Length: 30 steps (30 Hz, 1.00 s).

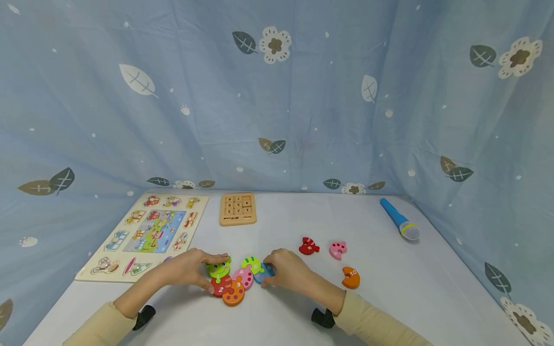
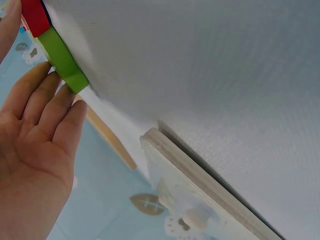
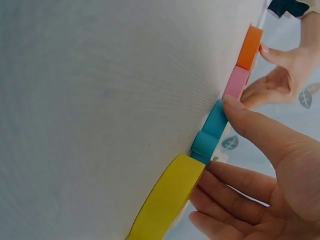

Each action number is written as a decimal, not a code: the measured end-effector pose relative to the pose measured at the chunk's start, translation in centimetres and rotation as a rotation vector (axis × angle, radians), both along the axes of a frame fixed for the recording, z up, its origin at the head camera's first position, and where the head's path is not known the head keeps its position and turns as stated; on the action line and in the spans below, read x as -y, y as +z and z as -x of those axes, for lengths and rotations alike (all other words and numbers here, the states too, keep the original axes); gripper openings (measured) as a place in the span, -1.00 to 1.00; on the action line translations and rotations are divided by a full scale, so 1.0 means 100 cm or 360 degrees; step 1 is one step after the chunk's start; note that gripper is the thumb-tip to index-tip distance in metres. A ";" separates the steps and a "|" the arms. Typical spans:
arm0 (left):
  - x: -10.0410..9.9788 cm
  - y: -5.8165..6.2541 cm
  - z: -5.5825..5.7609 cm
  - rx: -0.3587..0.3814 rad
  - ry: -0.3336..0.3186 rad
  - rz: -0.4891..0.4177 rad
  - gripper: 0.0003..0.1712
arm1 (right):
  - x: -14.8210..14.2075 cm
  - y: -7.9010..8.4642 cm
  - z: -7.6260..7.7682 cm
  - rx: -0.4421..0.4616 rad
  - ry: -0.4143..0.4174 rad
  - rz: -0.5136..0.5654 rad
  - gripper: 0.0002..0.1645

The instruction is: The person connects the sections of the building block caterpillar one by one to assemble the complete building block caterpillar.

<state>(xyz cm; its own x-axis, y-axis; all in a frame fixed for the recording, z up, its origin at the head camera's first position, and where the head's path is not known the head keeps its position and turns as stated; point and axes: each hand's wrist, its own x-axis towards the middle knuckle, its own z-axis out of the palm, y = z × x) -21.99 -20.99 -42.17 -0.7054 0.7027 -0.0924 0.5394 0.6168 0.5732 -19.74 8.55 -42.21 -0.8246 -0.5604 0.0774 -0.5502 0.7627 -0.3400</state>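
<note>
Several wooden number pieces lie joined in a caterpillar puzzle on the white table. Its green smiling head (image 1: 220,269) meets the red 2 piece (image 1: 220,287), then come the orange 3 piece (image 1: 233,296), pink 4 piece (image 1: 244,278) and light green piece (image 1: 249,263). My left hand (image 1: 187,269) holds the left end, thumb at the red piece and fingertips along the head. At the other end my right hand (image 1: 289,272) pinches the blue piece (image 1: 262,274) between thumb and fingers. A yellow piece (image 3: 167,200) lies beside the right fingertips, hidden in the head view.
Right of my right hand lie a loose red piece (image 1: 308,246), a pink piece (image 1: 336,250) and an orange 10 piece (image 1: 351,278). A picture peg board (image 1: 117,266) stands at left, a wooden number tile board (image 1: 238,221) at the back, a blue toy microphone (image 1: 396,215) far right.
</note>
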 end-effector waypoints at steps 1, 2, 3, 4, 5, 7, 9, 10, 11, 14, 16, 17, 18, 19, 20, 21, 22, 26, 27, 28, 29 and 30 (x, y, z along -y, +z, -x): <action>0.000 0.000 0.000 0.0005 0.0002 -0.0002 -0.09 | -0.001 0.000 0.000 0.0005 0.0006 0.0004 -0.40; 0.000 0.000 0.000 0.0009 0.0004 -0.0004 -0.09 | -0.001 0.000 0.001 0.0011 0.0012 0.0010 -0.39; 0.000 0.000 0.000 0.0014 0.0006 -0.0006 -0.09 | -0.002 0.000 0.001 0.0020 0.0014 0.0019 -0.38; -0.001 0.000 0.000 0.0022 0.0008 -0.0008 -0.09 | -0.003 0.000 0.001 0.0027 0.0013 0.0031 -0.37; -0.001 0.000 0.000 0.0027 0.0011 -0.0009 -0.09 | -0.004 0.000 0.001 0.0029 0.0013 0.0045 -0.36; -0.001 0.000 0.000 0.0025 0.0012 -0.0010 -0.09 | -0.006 0.000 0.001 0.0028 0.0012 0.0073 -0.35; 0.000 -0.001 0.000 0.0024 0.0012 -0.0011 -0.09 | -0.009 0.001 0.000 0.0031 0.0006 0.0098 -0.36; 0.000 -0.001 0.000 0.0022 0.0011 -0.0012 -0.09 | -0.010 0.001 0.000 0.0027 0.0008 0.0106 -0.36; 0.000 -0.001 0.000 0.0018 0.0010 -0.0011 -0.08 | -0.011 0.002 0.000 0.0022 0.0011 0.0113 -0.37; 0.000 -0.002 0.000 0.0013 0.0005 -0.0013 -0.08 | -0.017 0.005 -0.001 0.0037 -0.0002 0.0128 -0.39; 0.001 -0.002 0.000 0.0015 0.0005 -0.0012 -0.08 | -0.022 0.008 -0.001 0.0066 -0.0024 0.0154 -0.39; 0.001 -0.002 0.000 0.0015 0.0005 -0.0012 -0.08 | -0.025 0.010 -0.002 0.0081 -0.0040 0.0173 -0.40; 0.001 -0.002 0.000 0.0014 0.0006 -0.0012 -0.08 | -0.027 0.011 -0.001 0.0104 -0.0060 0.0193 -0.40; 0.001 -0.002 0.000 0.0015 0.0008 -0.0010 -0.08 | -0.030 0.013 -0.001 0.0125 -0.0078 0.0221 -0.40; 0.001 -0.002 0.000 0.0017 0.0010 -0.0009 -0.08 | -0.033 0.014 -0.001 0.0137 -0.0092 0.0243 -0.41; 0.001 -0.002 0.000 0.0017 0.0011 -0.0008 -0.08 | -0.036 0.015 0.000 0.0143 -0.0098 0.0271 -0.41; 0.001 -0.001 0.000 0.0019 0.0012 -0.0008 -0.08 | -0.040 0.015 0.000 0.0145 -0.0107 0.0295 -0.42; 0.001 -0.001 -0.001 0.0027 0.0011 -0.0009 -0.07 | -0.053 0.016 0.002 0.0118 -0.0138 0.0354 -0.44; 0.001 0.000 -0.001 0.0030 0.0012 -0.0009 -0.07 | -0.056 0.016 0.003 0.0107 -0.0149 0.0365 -0.44; 0.001 0.000 -0.001 0.0031 0.0012 -0.0010 -0.07 | -0.060 0.015 0.003 0.0101 -0.0167 0.0372 -0.44; 0.001 0.000 -0.001 0.0030 0.0010 -0.0010 -0.07 | -0.063 0.015 0.003 0.0095 -0.0185 0.0384 -0.44; 0.000 0.000 -0.001 0.0029 0.0008 -0.0012 -0.07 | -0.067 0.014 0.004 0.0095 -0.0208 0.0398 -0.43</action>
